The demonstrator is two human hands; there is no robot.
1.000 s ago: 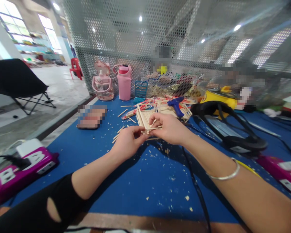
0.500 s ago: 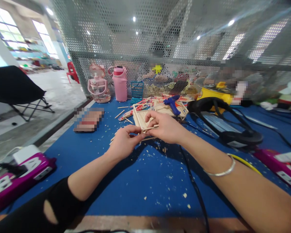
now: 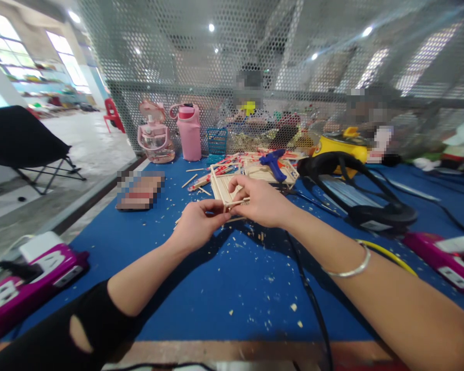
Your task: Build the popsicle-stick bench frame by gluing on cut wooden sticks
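Note:
Both hands meet at the near left corner of a small frame of thin wooden sticks (image 3: 220, 186) on the blue table. My left hand (image 3: 198, 221) is closed, its thumb and forefinger pinching that corner. My right hand (image 3: 261, 202) is closed too, its fingertips pinching a thin wooden stick (image 3: 237, 202) along the frame's near side. Part of the frame is hidden behind the right hand. Just beyond, a blue glue gun (image 3: 274, 164) rests over another stick piece (image 3: 292, 176). Loose sticks and red-and-white packets (image 3: 220, 171) lie heaped behind the frame.
Two pink bottles (image 3: 191, 134) and a blue mesh basket (image 3: 217, 141) stand by the perforated metal screen (image 3: 170, 67). At right are a black-framed visor (image 3: 358, 198) and a yellow pot (image 3: 342, 149). Purple power strips (image 3: 34, 278) sit at both sides. A black cable (image 3: 307, 288) crosses the table.
The view has shifted very slightly. Both hands keep their pinch at the frame's corner, with hardly any movement.

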